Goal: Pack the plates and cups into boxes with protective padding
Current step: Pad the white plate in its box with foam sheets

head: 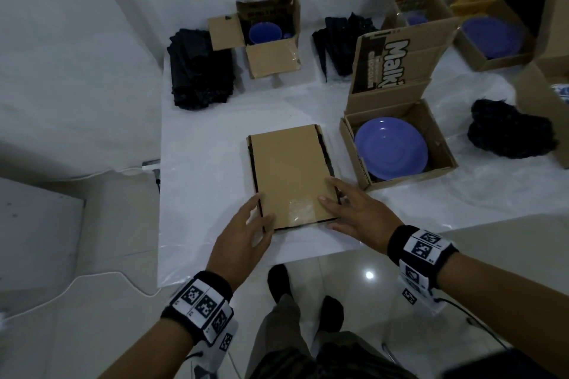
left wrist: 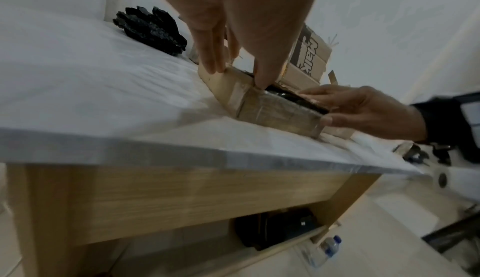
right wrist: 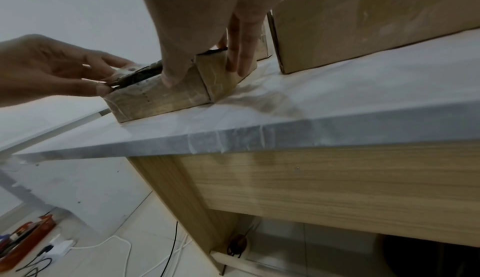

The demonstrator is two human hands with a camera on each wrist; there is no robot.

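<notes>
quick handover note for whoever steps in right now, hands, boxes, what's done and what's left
Left hand: straight fingers press the closed box at its near left corner.
Right hand: flat on the same box's near right edge, holding nothing.
The closed box sits mid-table with black padding showing along its seams; it looks untaped.
Open box to its right holds a purple plate with no padding on top.
A far open box holds a purple bowl.
Black padding piles lie on the table.
Left: probably seal this box, then pad and close the others.

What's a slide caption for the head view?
Both hands, left and right, press the flap shut on the near box, an open box with a purple plate beside it.
</notes>
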